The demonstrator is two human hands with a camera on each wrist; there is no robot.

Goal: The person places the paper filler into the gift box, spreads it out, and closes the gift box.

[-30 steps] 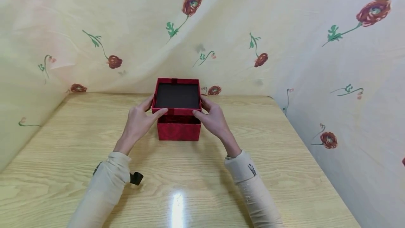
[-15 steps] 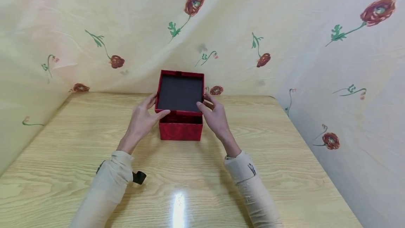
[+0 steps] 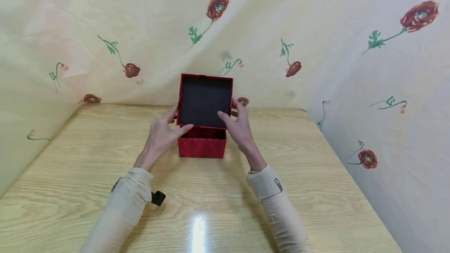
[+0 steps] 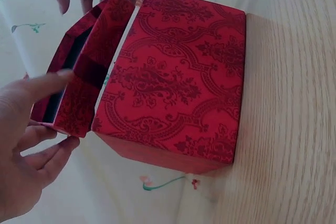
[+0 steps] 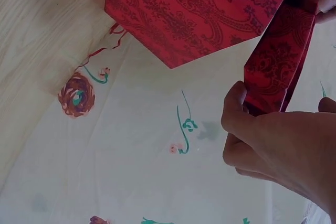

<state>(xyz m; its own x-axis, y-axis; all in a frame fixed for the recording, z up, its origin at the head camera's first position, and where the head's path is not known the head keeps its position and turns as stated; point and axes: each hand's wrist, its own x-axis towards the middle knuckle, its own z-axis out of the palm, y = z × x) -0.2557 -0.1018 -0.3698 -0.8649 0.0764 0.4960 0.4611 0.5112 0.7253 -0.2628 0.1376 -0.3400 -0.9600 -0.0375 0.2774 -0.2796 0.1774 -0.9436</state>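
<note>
A red patterned box (image 3: 202, 147) stands upright on the wooden table. Its red lid (image 3: 205, 100), lined in black, is tilted up above the box's back, inner side facing me. At the lid's left side my left hand (image 3: 159, 138) holds it, thumb along the front edge. On the right my right hand (image 3: 240, 130) grips the opposite side, its thumb over the inner face. In the left wrist view the lid (image 4: 105, 45) slants beside the box wall (image 4: 173, 77), close to its edge. What lies inside the box is hidden.
A small black object (image 3: 158, 198) lies on the table (image 3: 309, 190), partly hidden by the left sleeve (image 3: 121, 206). Flower-printed cloth (image 3: 158, 22) hangs behind the table and along its sides. A thin red ribbon (image 5: 100, 51) trails near the box in the right wrist view.
The lid has tilted up further, so that its black inner face shows more fully. Both hands have kept hold of it, and the right thumb has slid onto the inner face.
</note>
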